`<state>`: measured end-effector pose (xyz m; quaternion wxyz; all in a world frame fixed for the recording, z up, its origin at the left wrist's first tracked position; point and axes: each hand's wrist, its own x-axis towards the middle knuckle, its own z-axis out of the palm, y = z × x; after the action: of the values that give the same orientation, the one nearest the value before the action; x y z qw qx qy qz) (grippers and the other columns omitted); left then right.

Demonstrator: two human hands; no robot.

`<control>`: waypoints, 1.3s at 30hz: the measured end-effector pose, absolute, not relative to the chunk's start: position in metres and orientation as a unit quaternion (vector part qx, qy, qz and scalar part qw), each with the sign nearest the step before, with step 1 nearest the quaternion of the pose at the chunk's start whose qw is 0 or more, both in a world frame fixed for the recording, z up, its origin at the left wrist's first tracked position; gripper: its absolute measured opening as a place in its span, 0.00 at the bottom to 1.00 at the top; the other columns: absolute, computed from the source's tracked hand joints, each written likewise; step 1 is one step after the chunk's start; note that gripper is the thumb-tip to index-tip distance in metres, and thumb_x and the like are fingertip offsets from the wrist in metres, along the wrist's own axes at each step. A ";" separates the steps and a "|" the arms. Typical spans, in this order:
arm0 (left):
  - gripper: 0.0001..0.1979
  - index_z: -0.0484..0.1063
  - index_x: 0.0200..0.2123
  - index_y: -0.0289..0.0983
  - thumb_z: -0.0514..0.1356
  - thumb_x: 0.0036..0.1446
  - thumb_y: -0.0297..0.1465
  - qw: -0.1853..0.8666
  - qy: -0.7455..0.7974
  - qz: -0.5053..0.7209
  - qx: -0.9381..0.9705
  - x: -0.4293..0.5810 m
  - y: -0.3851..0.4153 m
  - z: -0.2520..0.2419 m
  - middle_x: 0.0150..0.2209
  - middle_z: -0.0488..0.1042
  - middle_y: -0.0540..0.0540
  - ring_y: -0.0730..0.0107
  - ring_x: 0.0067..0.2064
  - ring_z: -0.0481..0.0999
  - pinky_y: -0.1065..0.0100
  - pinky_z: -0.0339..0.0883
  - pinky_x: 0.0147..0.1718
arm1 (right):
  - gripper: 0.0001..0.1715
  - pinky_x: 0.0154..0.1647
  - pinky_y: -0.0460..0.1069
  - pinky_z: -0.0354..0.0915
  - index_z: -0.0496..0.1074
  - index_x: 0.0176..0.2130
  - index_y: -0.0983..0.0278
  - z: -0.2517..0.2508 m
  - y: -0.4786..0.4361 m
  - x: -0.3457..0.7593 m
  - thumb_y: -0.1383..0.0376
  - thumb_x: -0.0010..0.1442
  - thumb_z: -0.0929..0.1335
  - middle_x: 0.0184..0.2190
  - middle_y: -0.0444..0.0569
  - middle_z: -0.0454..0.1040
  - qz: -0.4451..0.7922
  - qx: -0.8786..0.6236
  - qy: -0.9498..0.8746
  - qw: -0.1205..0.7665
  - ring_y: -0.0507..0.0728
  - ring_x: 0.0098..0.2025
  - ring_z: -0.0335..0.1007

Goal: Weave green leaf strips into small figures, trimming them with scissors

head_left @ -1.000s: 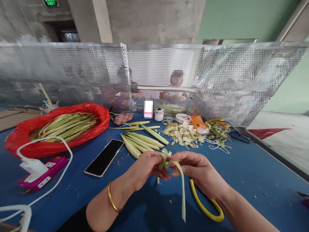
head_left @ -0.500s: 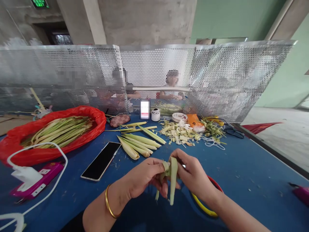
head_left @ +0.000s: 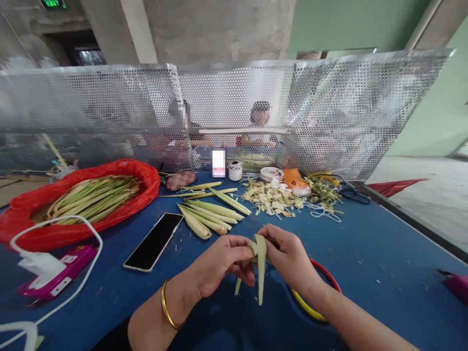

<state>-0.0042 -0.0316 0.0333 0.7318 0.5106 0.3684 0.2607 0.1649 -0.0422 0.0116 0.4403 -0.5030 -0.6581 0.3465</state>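
Between my two hands is a pale green leaf strip (head_left: 261,273), folded over at the top, with one long end hanging straight down and a thinner end beside it. My left hand (head_left: 223,261) pinches the folded part from the left, thumb on top. On the other side my right hand (head_left: 287,251) grips the same strip with thumb and fingers; its fingertips are partly hidden behind the leaf. Beyond my hands lie several husk-like green leaves (head_left: 212,217), fanned out on the blue table (head_left: 365,282). A red and yellow ring (head_left: 309,307) lies partly under my right forearm.
At left are a red plastic bag (head_left: 146,183) of long leaves, a black phone (head_left: 153,242) and a purple power strip (head_left: 69,270) with a white cable. Leaf scraps (head_left: 270,197) and a tape roll (head_left: 271,174) lie at the back, before a perforated metal screen (head_left: 237,92); people sit behind it.
My hands have drawn slightly closer together around the strip's fold, and my left fingers have curled in more. The hanging end stays pointing down. The camera view has shifted a little.
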 end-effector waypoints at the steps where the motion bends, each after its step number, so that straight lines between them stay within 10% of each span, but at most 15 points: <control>1: 0.08 0.75 0.31 0.33 0.61 0.50 0.32 0.739 0.356 0.261 0.509 -0.005 -0.032 0.034 0.27 0.73 0.46 0.74 0.25 0.72 0.72 0.72 0.28 | 0.09 0.21 0.44 0.52 0.67 0.26 0.62 0.012 -0.041 0.165 0.65 0.58 0.63 0.18 0.39 0.64 0.360 -0.501 -0.646 0.449 0.50 0.21 0.56; 29: 0.11 0.74 0.37 0.32 0.61 0.52 0.32 0.605 0.461 0.358 0.542 0.010 -0.036 0.023 0.17 0.66 0.55 0.79 0.16 0.62 0.78 0.56 0.13 | 0.08 0.16 0.42 0.58 0.68 0.30 0.62 0.008 -0.036 0.161 0.60 0.57 0.67 0.18 0.39 0.68 0.450 -0.503 -0.541 0.502 0.49 0.18 0.61; 39: 0.18 0.63 0.47 0.34 0.60 0.54 0.33 0.636 0.441 0.392 0.497 0.000 -0.031 0.030 0.29 0.76 0.49 0.81 0.18 0.62 0.78 0.56 0.13 | 0.17 0.18 0.43 0.61 0.71 0.30 0.66 0.015 -0.028 0.179 0.54 0.54 0.70 0.21 0.45 0.73 0.722 -0.439 -0.350 0.405 0.49 0.17 0.66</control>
<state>0.0002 -0.0309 0.0298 0.6362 0.4969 0.4410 0.3923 0.1792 -0.0284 0.0153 0.4047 -0.4391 -0.3495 0.7220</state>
